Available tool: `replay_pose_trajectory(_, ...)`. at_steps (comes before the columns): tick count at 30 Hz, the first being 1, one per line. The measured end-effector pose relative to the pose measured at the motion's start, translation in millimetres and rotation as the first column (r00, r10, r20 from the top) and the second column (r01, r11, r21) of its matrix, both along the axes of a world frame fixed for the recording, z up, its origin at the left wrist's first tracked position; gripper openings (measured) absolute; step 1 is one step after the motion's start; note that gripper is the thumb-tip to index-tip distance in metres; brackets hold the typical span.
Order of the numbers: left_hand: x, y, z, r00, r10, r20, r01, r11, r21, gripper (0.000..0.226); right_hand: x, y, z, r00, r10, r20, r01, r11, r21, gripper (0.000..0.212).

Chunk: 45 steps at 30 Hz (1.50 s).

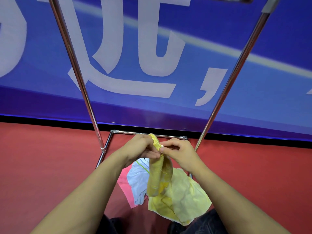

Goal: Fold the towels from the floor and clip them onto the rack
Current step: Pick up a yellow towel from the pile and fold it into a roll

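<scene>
I hold a yellow towel [159,176] up in front of me, bunched at the top and hanging down in a narrow strip. My left hand [141,146] grips its upper edge from the left. My right hand [177,151] pinches the same edge from the right, thumb against forefinger. Below lie a pale yellow towel [187,196], a light blue towel [137,181] and a pink towel [125,184] in a heap on the red floor. The metal rack [74,65] rises in two shiny uprights on either side of my hands, with its base bar [135,132] just behind them.
A blue banner [168,65] with large white characters fills the wall behind the rack. Red carpet [42,157] stretches to both sides. My dark trousers [202,223] show at the bottom edge.
</scene>
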<state>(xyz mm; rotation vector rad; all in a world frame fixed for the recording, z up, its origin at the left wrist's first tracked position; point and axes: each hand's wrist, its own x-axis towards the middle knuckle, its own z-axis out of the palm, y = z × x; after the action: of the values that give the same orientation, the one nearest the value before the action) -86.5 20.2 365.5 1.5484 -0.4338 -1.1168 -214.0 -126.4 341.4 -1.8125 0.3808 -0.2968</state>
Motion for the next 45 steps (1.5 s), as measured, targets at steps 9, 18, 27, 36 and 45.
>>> replay_pose_trajectory(9, -6.5, -3.9, 3.5, 0.998, 0.059, -0.007, -0.059, 0.996, -0.066, 0.043, 3.8, 0.1, 1.1, 0.995, -0.082, 0.049, 0.085, 0.993, -0.077, 0.015)
replay_pose_trajectory(18, 8.3, 1.4, -12.8, 0.424, -0.109, 0.899, -0.083, 0.984, 0.159, 0.023, 2.5, -20.8, 5.0, 0.977, -0.194, 0.091, 0.199, 0.979, -0.046, 0.013)
replay_pose_trajectory(27, -3.0, -7.1, -6.5, 0.872, 0.229, 0.434, -0.094, 0.946, -0.31, 0.056, 2.3, -22.9, 19.2, 0.959, -0.219, 0.178, 0.204, 0.974, 0.101, 0.013)
replay_pose_trajectory(36, -17.6, -12.0, 1.1, 0.898, 0.291, 0.331, -0.15, 0.908, -0.391, 0.021, 8.8, -3.5, 30.5, 0.942, -0.201, 0.271, 0.157, 0.972, 0.173, 0.017)
replay_pose_trajectory(45, -10.2, -3.0, 19.2, 0.907, 0.348, 0.239, -0.206, 0.859, -0.469, 0.018, -0.7, -10.7, 8.4, 0.986, -0.04, 0.162, 0.04, 0.999, 0.0, 0.049)
